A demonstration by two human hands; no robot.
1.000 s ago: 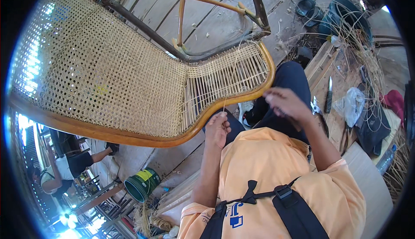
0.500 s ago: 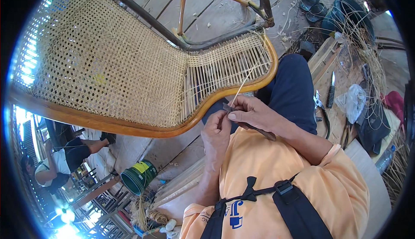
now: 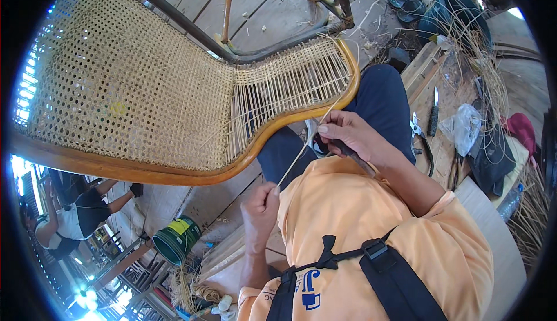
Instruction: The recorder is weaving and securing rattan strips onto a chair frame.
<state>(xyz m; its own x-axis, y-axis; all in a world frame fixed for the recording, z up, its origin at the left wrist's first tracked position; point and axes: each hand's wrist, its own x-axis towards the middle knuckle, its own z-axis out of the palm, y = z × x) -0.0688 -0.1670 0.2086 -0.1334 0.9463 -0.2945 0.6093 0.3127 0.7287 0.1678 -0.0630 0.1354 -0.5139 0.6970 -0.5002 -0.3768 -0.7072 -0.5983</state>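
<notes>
I'm looking down at a floor (image 3: 272,22) of wide greyish planks with dark seams. Daylight (image 3: 26,92) pierces gaps far left; there, wooden furniture frames (image 3: 123,283) crowd together beside a strong white glare (image 3: 87,299).

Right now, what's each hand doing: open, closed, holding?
Left hand: closed, gripping one end of a pale strand.
Right hand: closed around a dark tool; strand passes at its fingertips, pinched or not can't be told.

The middle is bright and clear. White light (image 3: 88,299) glares at the lower left and shines through little holes in the woven seat (image 3: 133,71) at the far left. The round edges fade to black.
</notes>
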